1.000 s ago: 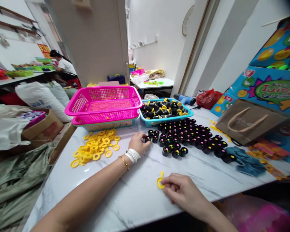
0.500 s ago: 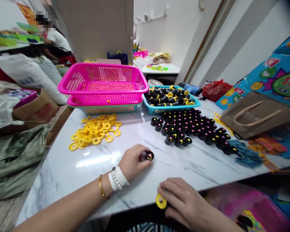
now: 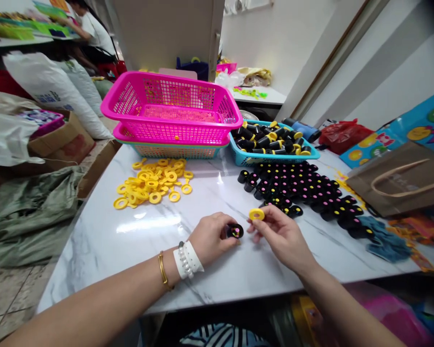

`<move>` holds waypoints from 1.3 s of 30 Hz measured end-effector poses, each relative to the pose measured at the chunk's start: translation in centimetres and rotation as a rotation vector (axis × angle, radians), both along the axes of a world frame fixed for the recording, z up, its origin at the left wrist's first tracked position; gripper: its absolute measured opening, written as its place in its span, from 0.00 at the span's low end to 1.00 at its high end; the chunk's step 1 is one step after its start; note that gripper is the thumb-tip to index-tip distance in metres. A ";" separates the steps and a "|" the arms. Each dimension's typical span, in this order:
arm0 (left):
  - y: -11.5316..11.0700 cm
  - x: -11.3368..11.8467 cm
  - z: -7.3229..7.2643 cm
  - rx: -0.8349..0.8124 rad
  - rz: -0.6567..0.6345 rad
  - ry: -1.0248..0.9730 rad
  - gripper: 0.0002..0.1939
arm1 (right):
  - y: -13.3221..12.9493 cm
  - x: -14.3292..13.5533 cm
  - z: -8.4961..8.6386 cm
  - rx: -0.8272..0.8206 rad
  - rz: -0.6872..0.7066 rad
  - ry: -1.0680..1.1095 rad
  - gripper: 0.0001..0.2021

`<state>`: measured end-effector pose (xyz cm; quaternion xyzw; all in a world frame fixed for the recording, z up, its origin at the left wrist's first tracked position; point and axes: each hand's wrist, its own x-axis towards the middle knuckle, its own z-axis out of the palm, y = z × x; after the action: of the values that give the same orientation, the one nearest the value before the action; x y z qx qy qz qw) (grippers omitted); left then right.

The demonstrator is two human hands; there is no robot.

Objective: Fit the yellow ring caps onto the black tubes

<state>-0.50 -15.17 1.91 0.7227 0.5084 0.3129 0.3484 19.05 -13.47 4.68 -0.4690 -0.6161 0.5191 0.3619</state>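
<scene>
My left hand (image 3: 213,237) is closed around a small black cylinder (image 3: 236,231), its open end showing pink and yellow bits inside. Just right of it, my right hand (image 3: 282,235) pinches a yellow ring (image 3: 256,214) between thumb and fingers, slightly above the tabletop. The ring and the cylinder are apart. A heap of loose yellow rings (image 3: 155,180) lies on the marble-patterned table (image 3: 104,262) to the left. On the right stand many black cylinders (image 3: 292,185) in rows, with pink and yellow dots in their tops.
Stacked pink baskets (image 3: 173,129) stand at the back. Beside them a blue basket (image 3: 275,158) holds black cylinders with yellow rings. A brown paper bag (image 3: 401,183) and a blue cloth (image 3: 386,241) lie at right. Another person (image 3: 97,38) sits at a far table.
My right hand has risen from the table's front edge with the yellow ring, coming close to the cylinder. My left hand still holds the cylinder. The camera view has shifted.
</scene>
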 end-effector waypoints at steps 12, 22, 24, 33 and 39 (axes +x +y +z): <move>-0.1 0.0 -0.5 0.083 -0.002 -0.023 0.11 | -0.3 -0.3 -0.7 -0.285 0.188 -0.023 0.23; -0.3 0.0 0.6 -0.005 -0.120 -0.034 0.10 | 0.3 -1.2 -0.5 -0.327 0.142 -0.043 0.15; -0.4 0.0 0.8 -0.016 -0.114 -0.030 0.10 | 0.3 -1.3 -0.3 -0.327 0.141 -0.059 0.14; -0.6 0.2 1.0 -0.059 -0.065 -0.049 0.07 | 0.4 -1.6 -0.5 -0.324 0.150 -0.070 0.11; -0.3 -0.1 1.3 -0.320 -0.036 -0.141 0.20 | 0.9 -1.1 -1.0 -0.370 0.274 0.016 0.12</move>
<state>-0.57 -15.42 3.20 0.6432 0.5130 0.2716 0.4994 17.99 -12.56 3.71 -0.4353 -0.5653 0.6713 0.2008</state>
